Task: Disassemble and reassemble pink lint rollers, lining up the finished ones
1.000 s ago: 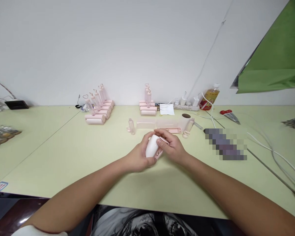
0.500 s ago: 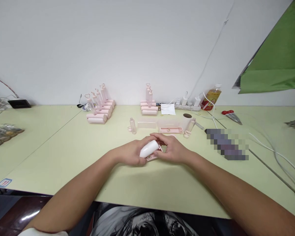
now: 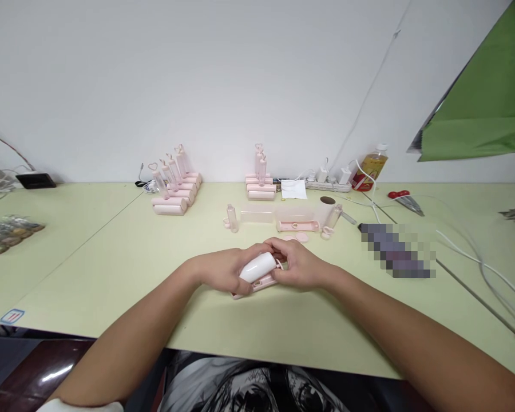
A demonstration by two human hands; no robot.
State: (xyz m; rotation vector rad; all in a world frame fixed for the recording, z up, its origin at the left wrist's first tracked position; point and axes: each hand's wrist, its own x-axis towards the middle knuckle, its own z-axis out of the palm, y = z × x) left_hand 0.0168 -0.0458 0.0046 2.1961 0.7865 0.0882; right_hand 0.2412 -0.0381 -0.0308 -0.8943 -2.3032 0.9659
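My left hand is closed around the left end of a glossy white roll, thumb in front. My right hand has its fingers bent at the roll's right end, where a thin pale loop shows; the fingertips are partly hidden. Just under the roll, a long pink half-case lies slanted between both hands. Beyond them sit another open pink half-case and small pink discs. A clear pink handle stands at the left, and a second clear handle leans at the right.
Pink rollers with upright clear handles stand in a row at the back left, others at the back centre. Along the wall lies a power strip beside a bottle. Red-handled scissors and cables lie to the right.
The white roll and my hands have shifted slightly down and left. More of the pink half-case now shows under the roll, and the pink discs behind my right hand are uncovered.
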